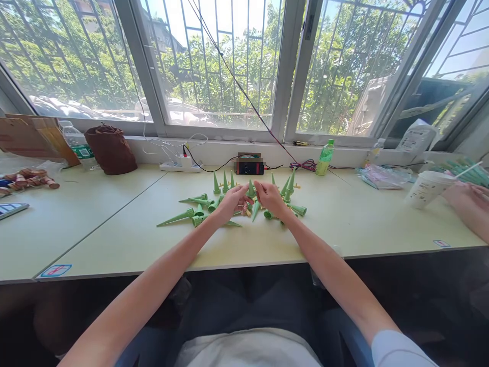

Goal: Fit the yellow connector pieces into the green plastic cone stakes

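Observation:
My left hand [234,199] is closed, its fingers curled near the middle of a cluster of green plastic spikes. My right hand [269,198] is closed in a pinch just beside it. Anything inside either set of fingers is too small or hidden to make out. Between the hands a green spike [250,189] points upward; whether it is held or standing, I cannot tell. Another spike [255,210] slants below them. Several spikes lie at the left, including a long one [175,217]. Upright spikes [290,186] with small yellow fittings stand at the right.
A phone-like device [249,167] leans at the back near a power strip [179,166]. A green bottle [325,158] stands behind to the right. A white cup [428,189] is near another person's hand [468,199]. Brown bag [110,150] and wooden pieces [32,179] sit left.

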Demonstrator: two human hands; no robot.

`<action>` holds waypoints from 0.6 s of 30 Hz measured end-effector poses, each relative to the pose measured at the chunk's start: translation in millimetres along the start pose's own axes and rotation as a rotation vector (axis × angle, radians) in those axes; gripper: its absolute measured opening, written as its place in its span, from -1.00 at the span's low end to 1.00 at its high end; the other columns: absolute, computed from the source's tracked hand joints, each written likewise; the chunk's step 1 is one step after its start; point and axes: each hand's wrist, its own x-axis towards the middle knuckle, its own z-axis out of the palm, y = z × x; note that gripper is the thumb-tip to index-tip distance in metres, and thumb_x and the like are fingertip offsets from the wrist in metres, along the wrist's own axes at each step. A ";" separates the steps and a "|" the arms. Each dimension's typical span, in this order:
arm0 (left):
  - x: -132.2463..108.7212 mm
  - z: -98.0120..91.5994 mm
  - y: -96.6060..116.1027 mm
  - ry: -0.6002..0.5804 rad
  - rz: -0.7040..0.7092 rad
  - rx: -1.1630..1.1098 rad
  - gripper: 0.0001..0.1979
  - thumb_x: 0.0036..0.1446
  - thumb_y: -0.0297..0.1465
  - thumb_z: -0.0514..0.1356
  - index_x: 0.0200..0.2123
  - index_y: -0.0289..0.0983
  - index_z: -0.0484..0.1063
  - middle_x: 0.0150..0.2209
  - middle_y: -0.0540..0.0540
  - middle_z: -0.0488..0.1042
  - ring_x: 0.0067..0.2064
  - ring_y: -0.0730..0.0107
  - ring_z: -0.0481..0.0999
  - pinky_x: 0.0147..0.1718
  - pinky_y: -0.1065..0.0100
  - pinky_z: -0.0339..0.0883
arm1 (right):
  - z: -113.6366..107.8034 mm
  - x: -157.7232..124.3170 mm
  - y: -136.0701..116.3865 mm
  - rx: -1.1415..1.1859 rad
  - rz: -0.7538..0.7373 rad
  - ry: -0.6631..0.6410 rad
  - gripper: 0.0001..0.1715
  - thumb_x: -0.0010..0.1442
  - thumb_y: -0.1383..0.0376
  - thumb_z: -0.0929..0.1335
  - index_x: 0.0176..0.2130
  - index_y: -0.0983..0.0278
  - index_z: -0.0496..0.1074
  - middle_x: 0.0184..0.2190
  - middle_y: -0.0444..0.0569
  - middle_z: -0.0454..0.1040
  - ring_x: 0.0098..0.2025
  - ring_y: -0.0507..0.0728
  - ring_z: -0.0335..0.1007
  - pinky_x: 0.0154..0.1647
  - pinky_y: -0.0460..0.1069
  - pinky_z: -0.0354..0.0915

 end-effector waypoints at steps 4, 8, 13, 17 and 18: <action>-2.4 1.5 2.0 0.009 0.036 0.027 -0.49 -0.02 -0.02 0.33 -0.21 -0.27 0.30 -0.43 -0.08 0.50 -0.63 0.55 0.36 -0.69 0.48 0.25 | -1.1 0.3 -0.7 -0.003 0.007 0.009 -0.32 0.31 -0.15 0.08 -0.60 0.25 0.12 -0.70 -0.16 0.13 -0.55 0.00 0.05 -0.46 -0.07 0.02; -4.4 2.4 1.7 0.013 0.086 0.084 -0.46 -0.03 -0.06 0.35 -0.12 -0.26 0.30 -0.39 -0.05 0.47 -0.60 0.55 0.39 -0.68 0.48 0.25 | -2.5 0.5 -1.9 -0.023 0.015 0.023 -0.31 0.30 -0.16 0.08 -0.61 0.25 0.12 -0.70 -0.16 0.12 -0.55 0.00 0.06 -0.45 -0.06 0.02; -4.5 2.2 -2.3 0.028 0.199 0.230 -0.44 -0.02 -0.10 0.36 -0.04 -0.22 0.28 -0.35 0.02 0.38 -0.59 0.57 0.40 -0.68 0.49 0.25 | -4.1 0.4 -2.9 -0.031 0.031 0.027 -0.29 0.29 -0.18 0.09 -0.62 0.24 0.08 -0.72 -0.17 0.09 -0.56 0.00 0.05 -0.45 -0.05 0.00; -3.5 2.4 -5.1 0.038 0.276 0.313 -0.44 -0.02 -0.14 0.36 -0.02 -0.21 0.26 -0.20 -0.05 0.39 -0.59 0.62 0.40 -0.69 0.52 0.21 | -4.1 -0.1 -2.7 -0.020 0.040 0.027 -0.31 0.30 -0.17 0.09 -0.62 0.24 0.07 -0.71 -0.18 0.08 -0.56 0.00 0.03 -0.46 -0.05 -0.01; -3.0 2.3 -6.0 0.047 0.297 0.335 -0.45 -0.02 -0.15 0.36 -0.02 -0.21 0.26 -0.16 -0.07 0.39 -0.59 0.64 0.39 -0.69 0.53 0.20 | -3.9 -0.1 -2.2 -0.018 0.036 0.029 -0.31 0.30 -0.16 0.09 -0.62 0.24 0.07 -0.71 -0.18 0.08 -0.56 -0.01 0.03 -0.46 -0.05 -0.02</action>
